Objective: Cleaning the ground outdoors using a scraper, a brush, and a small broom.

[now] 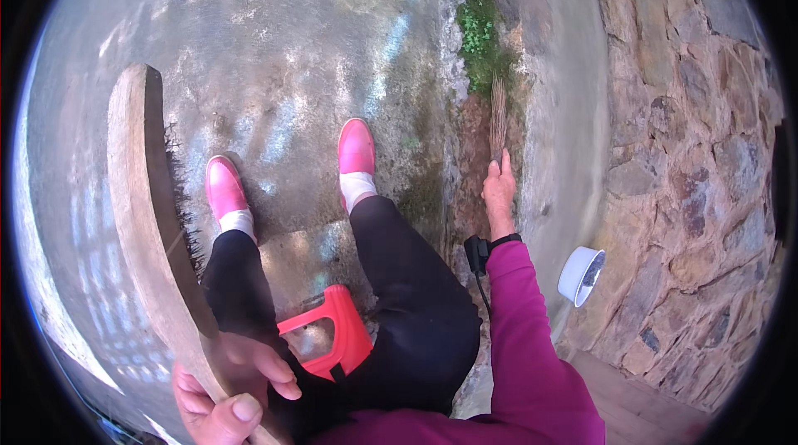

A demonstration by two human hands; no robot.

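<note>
My left hand (215, 392) grips the near end of a long, curved wooden brush (140, 208), raised close to the camera. Dark, short bristles stick out of the brush's right side. On the right, my outstretched right hand (500, 189) holds a small bundled-twig whisk (497, 118). The whisk's tip reaches the edge of a patch of green moss and small plants (479, 27). Both lie along a narrow, brown-stained gutter (471, 177) in the concrete floor (293, 77). A black device with a cable is strapped at my right wrist.
A red plastic stool (349, 333) shows between my legs. My feet in pink shoes (356, 149) stand on the concrete, left of the gutter. A white tub (572, 273) with dark contents stands right of my forearm, near a stone wall (679, 196).
</note>
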